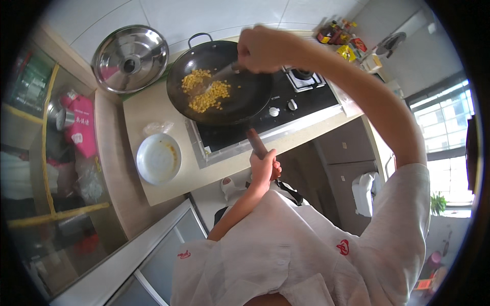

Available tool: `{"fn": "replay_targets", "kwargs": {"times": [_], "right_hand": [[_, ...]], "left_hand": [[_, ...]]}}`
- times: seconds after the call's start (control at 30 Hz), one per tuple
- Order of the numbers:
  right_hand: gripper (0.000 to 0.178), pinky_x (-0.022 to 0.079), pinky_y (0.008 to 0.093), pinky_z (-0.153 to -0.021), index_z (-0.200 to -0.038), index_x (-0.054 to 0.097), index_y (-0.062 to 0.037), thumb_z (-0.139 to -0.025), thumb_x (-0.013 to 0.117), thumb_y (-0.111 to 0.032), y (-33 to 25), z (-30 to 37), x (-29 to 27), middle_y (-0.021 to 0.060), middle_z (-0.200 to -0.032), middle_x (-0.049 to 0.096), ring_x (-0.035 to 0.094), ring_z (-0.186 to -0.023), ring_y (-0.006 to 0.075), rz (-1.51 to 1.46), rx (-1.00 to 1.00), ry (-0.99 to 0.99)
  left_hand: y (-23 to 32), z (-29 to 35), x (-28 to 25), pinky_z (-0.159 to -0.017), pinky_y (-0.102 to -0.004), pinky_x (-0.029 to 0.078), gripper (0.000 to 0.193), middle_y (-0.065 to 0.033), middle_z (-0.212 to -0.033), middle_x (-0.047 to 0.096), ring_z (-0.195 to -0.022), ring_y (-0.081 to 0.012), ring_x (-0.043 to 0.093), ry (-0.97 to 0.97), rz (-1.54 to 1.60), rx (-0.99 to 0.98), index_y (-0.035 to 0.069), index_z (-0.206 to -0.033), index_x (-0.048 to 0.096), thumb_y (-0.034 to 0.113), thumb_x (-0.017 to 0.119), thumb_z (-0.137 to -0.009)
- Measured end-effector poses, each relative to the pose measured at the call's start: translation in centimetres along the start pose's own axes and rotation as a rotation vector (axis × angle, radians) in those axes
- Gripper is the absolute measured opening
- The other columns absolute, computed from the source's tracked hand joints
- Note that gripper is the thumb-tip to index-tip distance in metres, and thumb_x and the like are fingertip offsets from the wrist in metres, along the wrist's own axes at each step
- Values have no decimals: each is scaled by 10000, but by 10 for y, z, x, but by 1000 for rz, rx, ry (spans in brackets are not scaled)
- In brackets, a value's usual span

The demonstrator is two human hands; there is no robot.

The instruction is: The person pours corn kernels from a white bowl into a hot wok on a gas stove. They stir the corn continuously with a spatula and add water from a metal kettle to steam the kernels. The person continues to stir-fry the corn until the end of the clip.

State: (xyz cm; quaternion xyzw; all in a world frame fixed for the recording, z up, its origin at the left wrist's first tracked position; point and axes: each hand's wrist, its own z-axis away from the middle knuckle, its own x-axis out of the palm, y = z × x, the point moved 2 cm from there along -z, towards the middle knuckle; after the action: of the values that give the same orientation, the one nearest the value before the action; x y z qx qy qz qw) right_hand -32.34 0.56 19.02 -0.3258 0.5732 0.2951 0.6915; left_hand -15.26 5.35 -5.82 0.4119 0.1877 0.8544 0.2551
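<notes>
A large dark wok (237, 109) sits over the left part of the stove, with a pile of yellow corn kernels (210, 102) in its left half. My left hand (262, 167) is wrapped round the wok's wooden handle (258, 144), which points toward me. Above the wok's right side, my right hand (259, 49) is closed on the end of a spatula (217, 75). The spatula slants down to the left, its blade among the kernels. My right fingers are partly hidden behind the back of the hand.
A white plate (159, 159) with yellow residue stands on the counter (186, 178), below a crumpled clear bag (158, 127). A steel lid (130, 58) leans at the back left. The black gas stove (219, 137) has knobs and a second burner; bottles (334, 33) stand at the back right.
</notes>
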Motion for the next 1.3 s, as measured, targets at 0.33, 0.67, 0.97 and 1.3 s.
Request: {"fn": "replay_targets", "kwargs": {"times": [0.33, 0.67, 0.97, 1.3], "right_hand": [[219, 471, 335, -738, -803, 711, -44, -785, 634, -248, 62, 59, -40, 101, -845, 634, 579, -833, 213, 142, 179, -86], [212, 504, 376, -707, -767, 702, -40, -794, 590, -218, 109, 7, 15, 145, -727, 648, 623, -685, 309, 24, -142, 53], [140, 495, 382, -745, -796, 684, -67, -773, 593, -171, 141, 28, 23, 124, -754, 654, 625, -781, 328, -163, -253, 26], [114, 515, 418, -651, -721, 649, -55, -759, 566, -123, 148, 46, 24, 151, -654, 626, 627, -680, 353, -52, -373, 113]], "left_hand": [[-3, -2, -2, -419, -287, 421, 262, -25, -629, 426, -462, -114, 460, 3, 17, 14, 75, -847, 346, 76, 604, -802], [-6, -4, 13, -422, -296, 414, 246, -27, -634, 444, -462, -115, 455, 62, 37, 47, 67, -843, 386, 79, 626, -793], [-7, -2, 16, -404, -270, 370, 190, -1, -628, 430, -452, -93, 418, 175, -83, 53, 103, -861, 423, 109, 611, -836], [-8, -2, 15, -397, -267, 357, 189, 0, -638, 429, -455, -85, 402, 215, -84, 38, 96, -905, 429, 103, 603, -829]]}}
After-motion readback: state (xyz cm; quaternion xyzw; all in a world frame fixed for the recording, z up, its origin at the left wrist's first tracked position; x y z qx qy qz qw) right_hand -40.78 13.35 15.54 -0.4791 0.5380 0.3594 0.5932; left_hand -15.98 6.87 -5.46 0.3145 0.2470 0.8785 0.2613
